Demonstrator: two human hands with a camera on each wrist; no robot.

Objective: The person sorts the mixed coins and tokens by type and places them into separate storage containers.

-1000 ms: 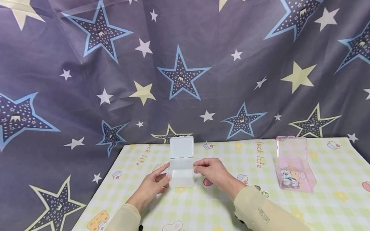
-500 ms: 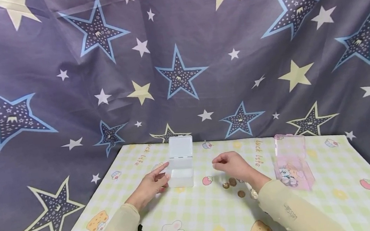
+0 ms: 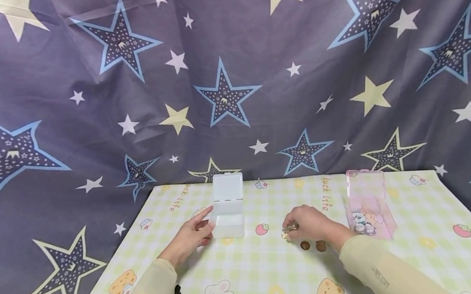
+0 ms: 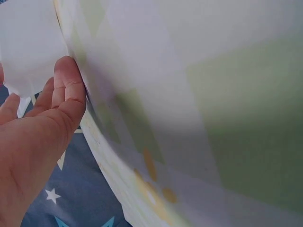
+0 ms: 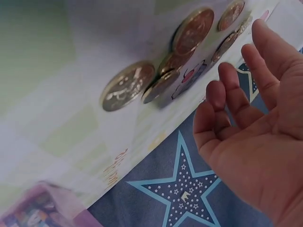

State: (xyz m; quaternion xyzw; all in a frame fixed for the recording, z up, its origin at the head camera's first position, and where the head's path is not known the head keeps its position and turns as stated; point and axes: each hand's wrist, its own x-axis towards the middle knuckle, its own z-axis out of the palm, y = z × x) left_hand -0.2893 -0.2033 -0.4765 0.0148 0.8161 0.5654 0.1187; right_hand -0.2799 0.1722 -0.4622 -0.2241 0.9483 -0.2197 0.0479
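A small white box [image 3: 229, 228] stands on the table with its hinged lid [image 3: 227, 187] raised. My left hand [image 3: 190, 238] rests its fingertips against the box's left side, fingers fairly straight; the left wrist view has the same white box [image 4: 29, 45] beyond the fingers. Over several gold-coloured coins [image 3: 305, 245] right of the box is my right hand [image 3: 311, 224]. In the right wrist view its fingers [image 5: 239, 101] are loosely bent, thumb apart, holding nothing. Coins [image 5: 128, 86] lie flat or overlapping on the cloth near them.
A clear pink box [image 3: 366, 185] with a cartoon print stands at the right, its lid raised. The table carries a green-and-white checked cloth [image 3: 251, 281] with printed pictures. A dark star-patterned curtain [image 3: 254, 116] hangs behind the table's far edge.
The right hand has gone from the white box's right side back to the right and down over the coins. The left hand stays against the box.
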